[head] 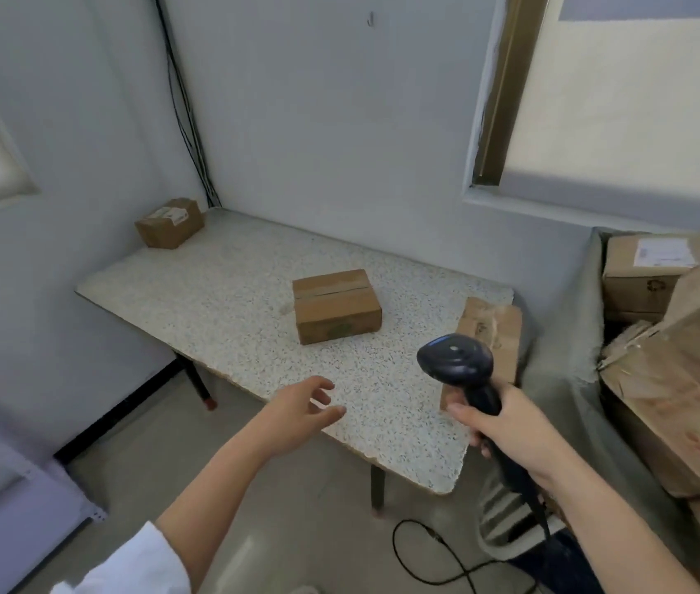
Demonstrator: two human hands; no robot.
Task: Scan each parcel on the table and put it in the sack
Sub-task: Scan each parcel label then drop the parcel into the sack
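Note:
A taped brown cardboard parcel (pixel 336 304) lies in the middle of the speckled table (pixel 228 289). A smaller parcel with a white label (pixel 169 222) sits at the table's far left corner. A third, crumpled parcel (pixel 486 336) lies at the table's right edge. My right hand (pixel 498 426) grips the handle of a black barcode scanner (pixel 459 366), whose head hangs over the table near that crumpled parcel. My left hand (pixel 303 411) hovers with relaxed fingers over the table's near edge, holding nothing. A grey translucent sack (pixel 571 405) stands right of the table with several parcels inside.
The scanner's black cable (pixel 434 546) loops on the floor below my right arm. Walls close in behind and left of the table. Large cardboard boxes (pixel 639 272) fill the sack on the right. A white stool (pixel 506 516) stands under my right forearm.

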